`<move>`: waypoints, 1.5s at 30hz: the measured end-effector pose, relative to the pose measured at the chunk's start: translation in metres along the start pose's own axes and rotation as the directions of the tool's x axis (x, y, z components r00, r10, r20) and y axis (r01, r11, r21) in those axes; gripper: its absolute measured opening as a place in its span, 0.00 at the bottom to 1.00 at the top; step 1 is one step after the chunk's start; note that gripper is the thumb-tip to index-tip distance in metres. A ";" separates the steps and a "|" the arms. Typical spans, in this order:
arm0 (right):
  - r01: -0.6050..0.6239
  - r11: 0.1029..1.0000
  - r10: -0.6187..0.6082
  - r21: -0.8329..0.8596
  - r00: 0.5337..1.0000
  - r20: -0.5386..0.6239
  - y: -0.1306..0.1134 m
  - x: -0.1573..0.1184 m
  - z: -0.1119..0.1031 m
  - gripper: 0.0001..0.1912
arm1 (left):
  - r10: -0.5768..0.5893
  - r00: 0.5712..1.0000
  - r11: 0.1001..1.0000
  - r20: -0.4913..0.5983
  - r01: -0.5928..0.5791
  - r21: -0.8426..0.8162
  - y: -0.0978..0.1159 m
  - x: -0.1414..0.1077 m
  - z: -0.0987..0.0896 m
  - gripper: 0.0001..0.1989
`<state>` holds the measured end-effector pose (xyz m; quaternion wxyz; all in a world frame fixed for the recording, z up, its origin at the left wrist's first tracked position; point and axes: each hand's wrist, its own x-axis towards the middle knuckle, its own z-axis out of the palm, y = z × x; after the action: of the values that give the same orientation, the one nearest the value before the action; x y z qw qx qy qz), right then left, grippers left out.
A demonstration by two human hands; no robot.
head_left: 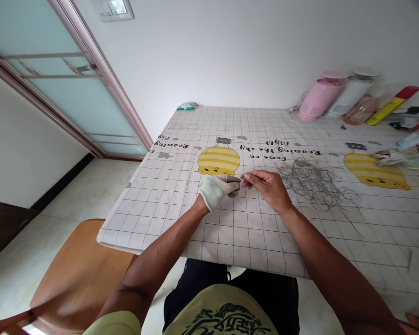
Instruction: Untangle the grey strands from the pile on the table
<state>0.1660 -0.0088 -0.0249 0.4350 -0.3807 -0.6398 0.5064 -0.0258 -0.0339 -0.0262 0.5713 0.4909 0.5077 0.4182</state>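
Observation:
My left hand (225, 185) wears a pale glove with greyish fingers, and its fingers are closed in a pinch. A faint thin strand seems to hang below those fingertips. Bare, my right hand (263, 185) is pinched too, its fingertips almost touching the glove. Whatever lies between its fingers is too fine to make out. Just right of my right hand, a loose tangle of thin dark wire or thread (316, 186) spreads in loops over the tablecloth (212, 232), which is white with a grid and yellow cartoon figures.
A pink cylindrical device (320, 98), a white cylindrical device (349, 97), a bottle (361, 109) and a yellow-red box (393, 106) stand at the back right. Another glove (401, 158) lies at the right. A small packet (186, 106) rests at the far left corner. A wooden chair (80, 270) stands left.

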 end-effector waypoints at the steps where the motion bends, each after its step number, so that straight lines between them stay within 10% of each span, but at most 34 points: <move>1: -0.002 1.000 0.002 0.004 1.000 0.007 0.000 0.000 -0.001 0.18 | -0.003 1.000 1.000 -0.005 0.003 0.025 0.001 -0.001 0.000 0.08; 10: -0.030 0.999 0.033 -0.019 0.982 0.185 -0.004 0.000 -0.017 0.15 | 0.029 1.000 0.968 0.003 -0.029 0.250 0.011 -0.017 -0.004 0.08; 18: 0.097 0.940 -0.084 -0.326 0.995 0.055 -0.006 -0.002 -0.017 0.16 | -0.095 0.988 0.995 -0.124 0.093 -0.019 0.014 -0.003 -0.005 0.06; 38: 0.117 0.984 -0.119 -0.132 0.993 -0.007 -0.010 -0.006 -0.011 0.21 | 0.004 0.962 0.994 -0.274 -0.034 -0.105 0.017 -0.015 -0.001 0.06; 45: 0.143 0.983 -0.144 -0.113 0.990 -0.003 -0.010 -0.004 -0.015 0.20 | -0.022 0.987 0.989 -0.157 -0.001 -0.147 0.008 -0.008 0.001 0.03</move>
<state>0.1807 -0.0097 -0.0146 0.4517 -0.3603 -0.6907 0.4349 -0.0263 -0.0408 -0.0166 0.5658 0.4102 0.5221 0.4889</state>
